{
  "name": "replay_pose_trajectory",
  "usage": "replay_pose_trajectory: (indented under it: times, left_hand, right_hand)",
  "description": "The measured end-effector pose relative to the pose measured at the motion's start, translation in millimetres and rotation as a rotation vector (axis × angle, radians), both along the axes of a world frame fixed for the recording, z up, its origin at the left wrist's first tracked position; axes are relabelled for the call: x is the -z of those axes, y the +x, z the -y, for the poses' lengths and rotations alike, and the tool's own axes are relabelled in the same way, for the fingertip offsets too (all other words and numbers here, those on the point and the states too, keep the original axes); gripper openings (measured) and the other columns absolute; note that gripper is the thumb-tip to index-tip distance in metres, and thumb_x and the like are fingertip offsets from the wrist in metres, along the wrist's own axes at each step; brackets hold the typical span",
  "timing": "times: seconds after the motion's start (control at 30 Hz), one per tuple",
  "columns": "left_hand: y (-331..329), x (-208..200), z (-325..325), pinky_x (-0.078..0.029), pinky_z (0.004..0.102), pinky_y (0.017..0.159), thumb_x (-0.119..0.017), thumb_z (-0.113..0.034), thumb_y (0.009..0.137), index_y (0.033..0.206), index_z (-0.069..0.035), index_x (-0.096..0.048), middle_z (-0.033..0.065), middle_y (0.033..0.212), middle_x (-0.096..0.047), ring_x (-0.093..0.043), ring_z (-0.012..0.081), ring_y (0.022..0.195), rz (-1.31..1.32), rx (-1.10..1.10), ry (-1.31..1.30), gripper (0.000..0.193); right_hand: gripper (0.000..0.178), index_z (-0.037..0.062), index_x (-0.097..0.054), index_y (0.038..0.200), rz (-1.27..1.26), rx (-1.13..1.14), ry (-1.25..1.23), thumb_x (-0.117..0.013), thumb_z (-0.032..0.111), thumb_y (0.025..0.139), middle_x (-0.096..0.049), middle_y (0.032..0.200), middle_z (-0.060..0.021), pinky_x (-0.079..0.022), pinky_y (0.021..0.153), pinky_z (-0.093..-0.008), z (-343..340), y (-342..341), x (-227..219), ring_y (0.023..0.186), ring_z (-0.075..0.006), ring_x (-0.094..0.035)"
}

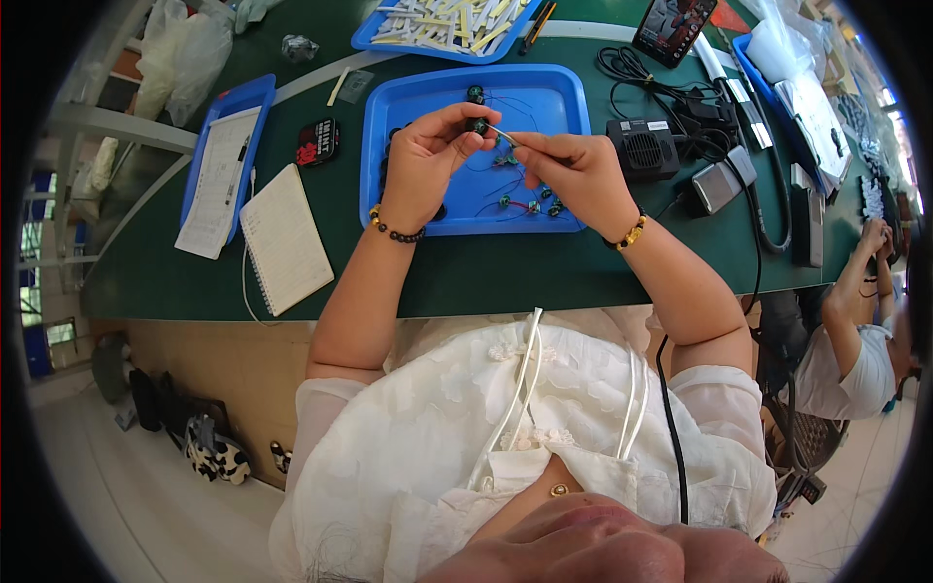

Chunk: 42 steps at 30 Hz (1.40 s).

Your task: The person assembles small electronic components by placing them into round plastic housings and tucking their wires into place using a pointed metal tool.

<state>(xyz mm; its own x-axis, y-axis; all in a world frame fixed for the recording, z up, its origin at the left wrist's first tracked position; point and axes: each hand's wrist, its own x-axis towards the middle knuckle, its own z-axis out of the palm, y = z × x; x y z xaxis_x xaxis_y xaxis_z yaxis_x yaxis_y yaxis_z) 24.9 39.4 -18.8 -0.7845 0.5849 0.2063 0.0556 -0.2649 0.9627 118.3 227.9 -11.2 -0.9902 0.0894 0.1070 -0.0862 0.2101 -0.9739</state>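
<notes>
Over a shallow blue tray (573,117), my left hand (423,160) pinches a small dark round part (476,126) between thumb and fingertips. My right hand (573,175) grips a thin, pointed metal tool (502,134), its tip reaching to that part. Whether the tool is tweezers or a pick is too small to tell. Another dark round part (475,93) with thin black wires lies in the tray just beyond my fingers. Several small green and dark pieces with wires (533,207) rest near my right wrist. My left hand partly hides a row of dark pieces along the tray's left side.
A blue tray of white and yellow strips (457,27) stands beyond. On the left lie a notebook (287,238), a black-and-red tin (318,142) and a blue clipboard tray (255,97). A black speaker-like box (641,149), cables and a phone (673,29) are on the right. Another person (850,360) sits far right.
</notes>
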Motion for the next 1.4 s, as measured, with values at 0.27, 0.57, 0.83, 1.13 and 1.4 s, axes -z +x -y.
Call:
replay_pose_trajectory:
  times: [0.27, 0.57, 0.83, 1.13, 1.4]
  left_hand:
    - [-8.9, 9.6, 5.9, -0.056, 0.0263, 0.089, -0.065, -0.012, 0.094, 0.122, 0.0, -0.062, 0.0134, 0.117, -0.066, -0.067, 0.0151, 0.096, 0.333, 0.157, 0.192, 0.031]
    - [-9.4, 9.9, 3.8, -0.057, 0.0218, 0.088, -0.063, -0.017, 0.096, 0.126, 0.0, -0.059, 0.0124, 0.115, -0.066, -0.067, 0.0119, 0.095, 0.533, 0.157, 0.25, 0.034]
    - [-11.5, 6.6, 3.8, -0.056, 0.0213, 0.076, -0.063, -0.023, 0.097, 0.121, 0.0, -0.063, 0.0083, 0.108, -0.068, -0.064, 0.0097, 0.087, 0.377, 0.086, 0.13, 0.034]
    - [-4.4, 8.9, 0.0, -0.055, 0.0234, 0.077, -0.061, -0.027, 0.097, 0.125, 0.003, -0.06, 0.0087, 0.108, -0.068, -0.063, 0.0101, 0.085, 0.33, 0.111, 0.097, 0.041]
    - [-4.2, 8.7, 1.4, -0.057, 0.0236, 0.077, -0.061, -0.027, 0.097, 0.123, 0.003, -0.061, 0.0087, 0.106, -0.069, -0.065, 0.0112, 0.085, 0.348, 0.101, 0.119, 0.039]
  right_hand:
    - [0.024, 0.0021, -0.073, 0.112, 0.165, -0.054, -0.141, -0.068, 0.015, 0.093, -0.067, 0.068, -0.0008, -0.042, 0.049, -0.0185, -2.5, 0.5, -11.1, 0.057, -0.0014, -0.055]
    - [0.024, 0.0016, -0.073, 0.112, 0.149, -0.056, -0.158, -0.068, 0.014, 0.093, -0.066, 0.067, 0.0003, -0.041, 0.05, -0.0182, -5.8, -2.4, -5.6, 0.058, -0.0015, -0.054]
    - [0.022, 0.0058, -0.074, 0.111, -0.149, 0.062, 0.106, -0.07, 0.014, 0.091, -0.069, 0.069, -0.0075, -0.048, 0.053, -0.0234, -1.6, -2.6, 3.3, 0.059, -0.0091, -0.064]
    - [0.024, 0.0151, -0.075, 0.108, -0.451, 0.13, 0.541, -0.069, 0.012, 0.085, -0.067, 0.068, -0.0064, -0.048, 0.049, -0.0308, -4.0, -3.8, 6.0, 0.057, -0.0224, -0.064]
    - [0.022, 0.0162, -0.075, 0.106, -0.493, 0.159, 0.66, -0.068, 0.012, 0.085, -0.064, 0.063, -0.004, -0.045, 0.046, -0.0321, -2.0, -1.3, 1.8, 0.053, -0.0218, -0.061]
